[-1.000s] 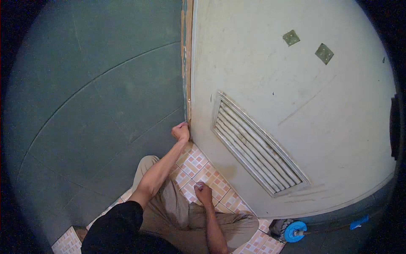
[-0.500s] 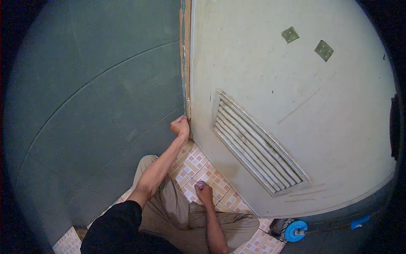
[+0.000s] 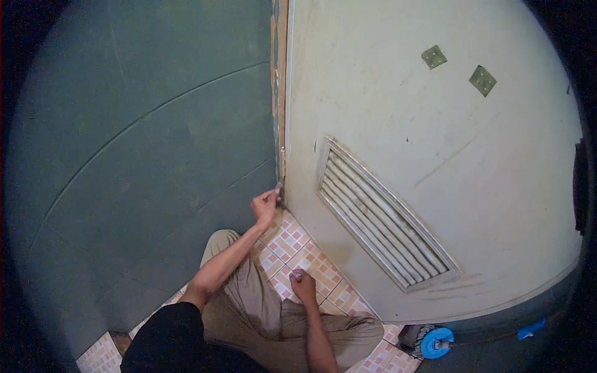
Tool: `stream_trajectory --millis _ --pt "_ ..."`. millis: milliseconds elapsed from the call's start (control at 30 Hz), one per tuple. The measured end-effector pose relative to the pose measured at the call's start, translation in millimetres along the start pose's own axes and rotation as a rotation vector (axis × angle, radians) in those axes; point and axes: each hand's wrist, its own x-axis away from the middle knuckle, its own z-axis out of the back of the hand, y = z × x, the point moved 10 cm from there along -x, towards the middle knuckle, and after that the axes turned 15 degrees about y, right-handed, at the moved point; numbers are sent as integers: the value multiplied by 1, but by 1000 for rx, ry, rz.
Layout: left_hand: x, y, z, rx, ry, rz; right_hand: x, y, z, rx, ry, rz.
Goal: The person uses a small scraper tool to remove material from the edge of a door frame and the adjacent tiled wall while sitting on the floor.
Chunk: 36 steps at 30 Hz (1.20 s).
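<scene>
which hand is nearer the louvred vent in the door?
Right. The right hand rests on the tiled floor just below-left of the vent. The left hand is up at the door's bottom corner by the frame, farther left of the vent.

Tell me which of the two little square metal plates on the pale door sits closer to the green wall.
The left plate: it sits slightly higher and nearer the door's hinge edge than the other plate, which is farther right.
</scene>
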Motion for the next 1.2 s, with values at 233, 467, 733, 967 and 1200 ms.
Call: stream_trajectory --millis 233,467,733,967,1200 --pt "45 -87 -3 151 -419 757 4 22 -11 -15 -19 19" --pt "76 -53 -5 306 -511 775 -43 -97 -1 -263 142 -11" --pt "72 -62 -17 535 -544 946 -121 -157 -45 -542 3 -205" --pt "61 -34 1 469 -580 845 -116 -162 -61 -810 -157 -537" --pt "49 -24 13 -437 -754 -394 -138 -168 -30 -567 -43 -416"
